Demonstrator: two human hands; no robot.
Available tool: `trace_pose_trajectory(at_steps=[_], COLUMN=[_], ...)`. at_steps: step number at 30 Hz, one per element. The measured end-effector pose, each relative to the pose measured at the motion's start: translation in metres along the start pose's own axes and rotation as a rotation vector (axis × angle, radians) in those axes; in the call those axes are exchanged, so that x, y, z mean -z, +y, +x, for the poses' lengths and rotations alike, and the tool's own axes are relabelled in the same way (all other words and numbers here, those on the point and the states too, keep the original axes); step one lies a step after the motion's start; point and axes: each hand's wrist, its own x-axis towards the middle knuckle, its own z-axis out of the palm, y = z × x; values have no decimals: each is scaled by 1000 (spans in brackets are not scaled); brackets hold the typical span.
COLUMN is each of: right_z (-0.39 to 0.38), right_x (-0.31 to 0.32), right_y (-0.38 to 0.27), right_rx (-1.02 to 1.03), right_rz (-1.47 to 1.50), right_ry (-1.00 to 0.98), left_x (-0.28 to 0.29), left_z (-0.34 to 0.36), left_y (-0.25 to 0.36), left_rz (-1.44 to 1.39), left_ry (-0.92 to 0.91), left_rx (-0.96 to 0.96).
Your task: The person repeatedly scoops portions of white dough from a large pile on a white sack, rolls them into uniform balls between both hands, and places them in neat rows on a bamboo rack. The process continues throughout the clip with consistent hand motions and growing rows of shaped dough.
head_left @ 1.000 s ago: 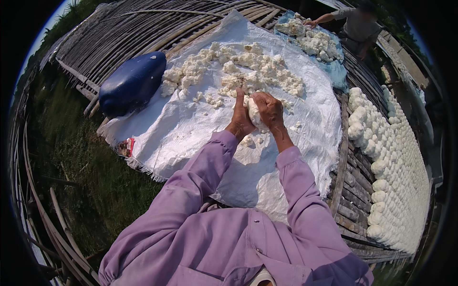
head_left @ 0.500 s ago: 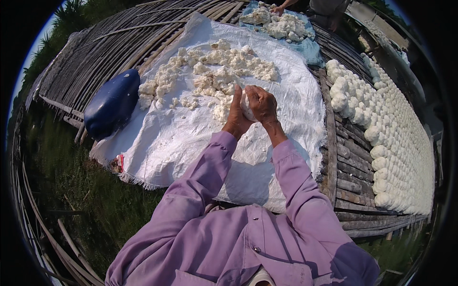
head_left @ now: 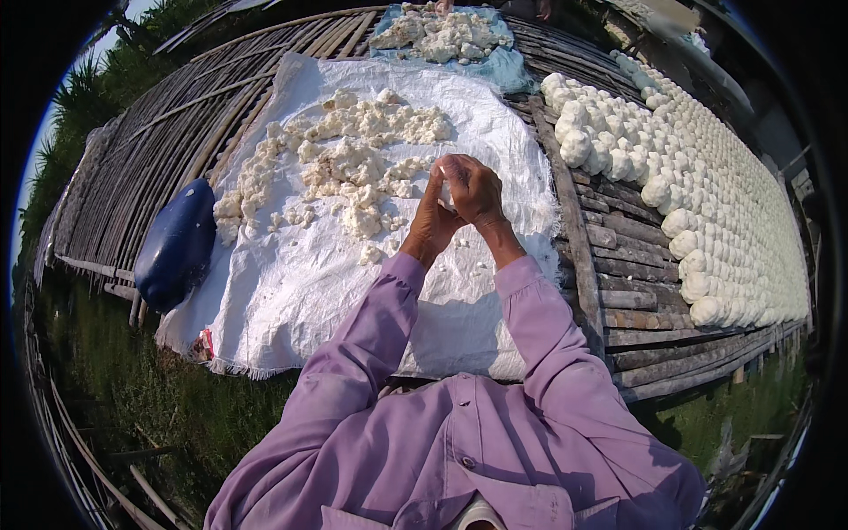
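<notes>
My left hand (head_left: 428,225) and my right hand (head_left: 475,190) are cupped together around a white lump (head_left: 449,196), which their fingers mostly hide. Both thumbs point away from me, near the top of the lump. Just left of them, loose crumbly white clumps (head_left: 349,181) lie spread in an uneven heap on a white woven sheet (head_left: 274,309), with small crumbs scattered around. Purple sleeves cover my forearms.
A blue plastic container (head_left: 175,243) sits left of the sheet on the bamboo platform (head_left: 150,168). Many round white balls (head_left: 733,256) stand in rows at right. Beyond, more clumps (head_left: 437,35) lie on blue material (head_left: 517,71), beside another person's hand (head_left: 444,7). Grass shows below.
My view has turned, shifting the sheet and container leftward and the far blue material toward the middle. My hands stay clasped on the lump, which now shows less between the fingers.
</notes>
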Motion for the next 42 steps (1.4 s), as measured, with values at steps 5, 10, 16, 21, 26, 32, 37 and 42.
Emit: trace_pose_trajectory(at_steps=[5,10,16,21,26,32,37,42], right_z=[-18,-20,-30,-44,-53,-53,-57,-56], right_x=[-6,59,93,106,154,168,174,201], right_y=[45,41,70,106,110,141,169,167], right_rx=[-269,-179,67,-77,-67,-109,-133,-85], right_rz=[665,378,-31,313,173,-81,216,87], right_ry=[368,46,397,624,424,358,702,602], left_x=[-15,-33,-87,-107,-132,-163,-164,-177], left_z=[9,24,41,54,72,89,111,128], left_y=[-20,-41,-70,-91,-113,-137,-151,-163], left_rz=[-178,-285,-212,-351,-313,-172,-330,-308], left_ry=[66,-33,-138,-288,-164,-280,-362,-160], left_rx=[134,71,134,259,234,240,383,391])
